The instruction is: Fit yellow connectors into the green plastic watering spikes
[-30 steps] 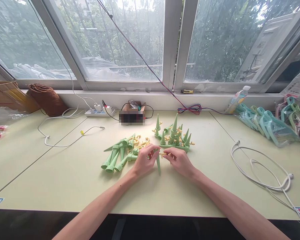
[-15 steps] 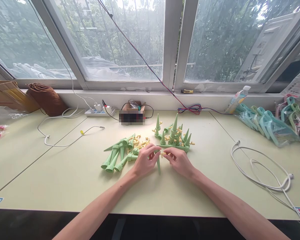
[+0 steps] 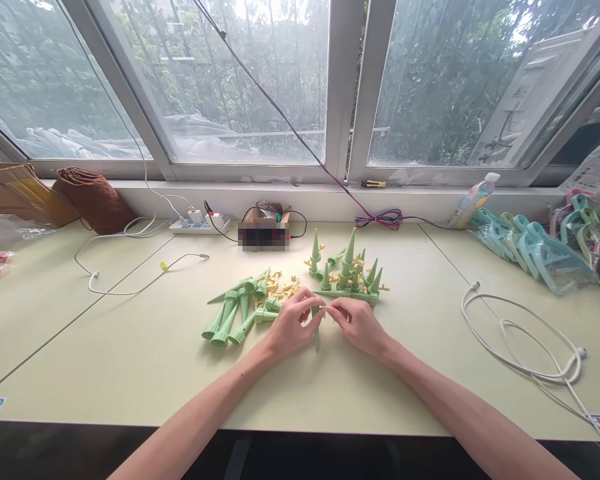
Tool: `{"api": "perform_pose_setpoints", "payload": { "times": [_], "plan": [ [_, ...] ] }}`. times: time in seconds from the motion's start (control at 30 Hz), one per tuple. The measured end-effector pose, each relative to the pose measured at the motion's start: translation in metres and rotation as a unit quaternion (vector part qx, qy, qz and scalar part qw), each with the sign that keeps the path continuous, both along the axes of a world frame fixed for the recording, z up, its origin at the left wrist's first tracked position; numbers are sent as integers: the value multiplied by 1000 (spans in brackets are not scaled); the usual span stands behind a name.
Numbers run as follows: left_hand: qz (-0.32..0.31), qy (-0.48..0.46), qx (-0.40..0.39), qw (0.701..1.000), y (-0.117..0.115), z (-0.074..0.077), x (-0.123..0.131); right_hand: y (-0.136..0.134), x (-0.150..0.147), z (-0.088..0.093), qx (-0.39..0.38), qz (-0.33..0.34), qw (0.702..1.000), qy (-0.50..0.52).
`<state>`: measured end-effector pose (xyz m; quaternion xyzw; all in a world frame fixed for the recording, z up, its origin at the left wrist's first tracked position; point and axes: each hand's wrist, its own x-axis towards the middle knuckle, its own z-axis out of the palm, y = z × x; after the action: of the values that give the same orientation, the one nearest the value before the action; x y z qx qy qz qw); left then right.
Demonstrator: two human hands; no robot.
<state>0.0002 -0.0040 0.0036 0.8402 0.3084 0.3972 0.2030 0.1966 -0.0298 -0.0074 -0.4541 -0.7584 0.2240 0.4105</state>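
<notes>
Green spike (image 3: 317, 339) is pinched by the left hand (image 3: 294, 321), yellow piece (image 3: 323, 309) by right hand (image 3: 356, 322); bottle label (image 3: 468, 207) illegible.

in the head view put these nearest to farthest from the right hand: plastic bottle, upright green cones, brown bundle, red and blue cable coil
From the right hand:
1. Upright green cones, just beyond it
2. Red and blue cable coil, farther back, below the window
3. Plastic bottle, back right
4. Brown bundle, back left

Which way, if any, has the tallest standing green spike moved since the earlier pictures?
No: the tallest standing green spike keeps the same place against the window frame, with no visible shift.
</notes>
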Motion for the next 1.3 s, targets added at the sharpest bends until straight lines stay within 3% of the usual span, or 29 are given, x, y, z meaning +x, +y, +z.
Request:
{"api": "perform_pose_setpoints", "payload": {
  "times": [0.27, 0.57, 1.3],
  "plan": [
    [10, 1, 6, 1000, 1, -1, 1, -1, 0, 2, -34, -2, 999, 6],
    [16, -7, 7, 1000, 1, -2, 2, -1, 0, 0, -4, 12, 1000, 17],
    [19, -7, 4, 1000, 2, -1, 2, -4, -1, 2, -42, 13, 999, 9]
  ]
}}
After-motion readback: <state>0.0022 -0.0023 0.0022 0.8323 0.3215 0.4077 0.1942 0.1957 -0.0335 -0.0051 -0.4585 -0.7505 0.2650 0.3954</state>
